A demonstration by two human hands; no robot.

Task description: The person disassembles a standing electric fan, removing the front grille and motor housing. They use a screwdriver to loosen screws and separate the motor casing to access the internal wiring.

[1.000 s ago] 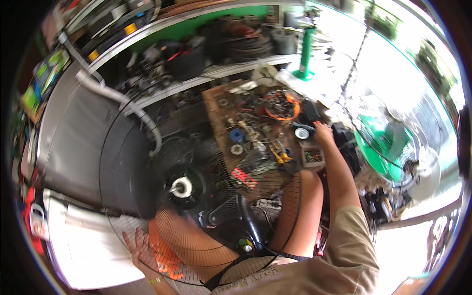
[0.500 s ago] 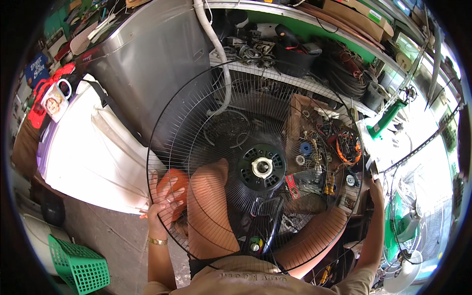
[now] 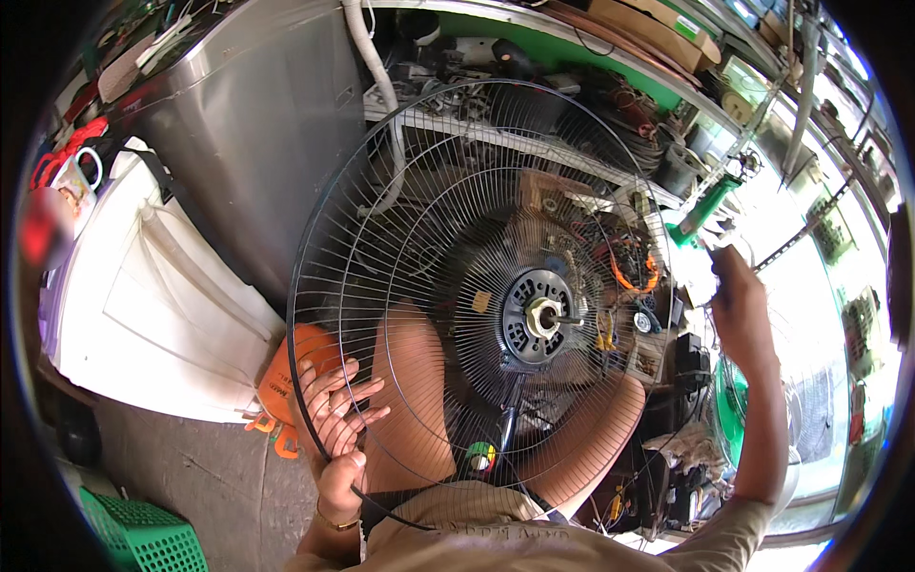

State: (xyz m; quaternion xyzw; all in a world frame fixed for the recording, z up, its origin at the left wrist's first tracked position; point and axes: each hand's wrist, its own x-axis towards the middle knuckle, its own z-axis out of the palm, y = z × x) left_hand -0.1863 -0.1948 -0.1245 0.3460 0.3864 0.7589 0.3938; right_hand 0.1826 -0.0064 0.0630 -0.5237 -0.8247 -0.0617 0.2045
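Observation:
A round black wire fan grille [image 3: 292, 315] stands tilted over my lap, in front of my knees. Near its centre is the round black front plate [image 3: 518, 334] of a fan motor, with a pale nut [image 3: 540, 315] and a metal shaft sticking out. My left hand [image 3: 335, 419] grips the grille's lower left rim, thumb on the near side, fingers spread behind the wires. My right hand [image 3: 743, 300] is off the grille, raised at the right with curled fingers. A dark tip shows at its fingers; what it holds I cannot make out.
An orange bag-like thing [image 3: 286, 367] hangs by my left hand, beside a white panel [image 3: 162, 315]. A steel cabinet [image 3: 257, 124] stands behind. Parts and wires, including an orange cable [image 3: 624, 276], lie beyond the grille. A green basket [image 3: 152, 539] sits on the floor at left.
My right hand has let go of the grille's right rim and moved up and outward. The grille has tilted, its right side swinging inward, and the view has shifted. My left hand keeps its hold.

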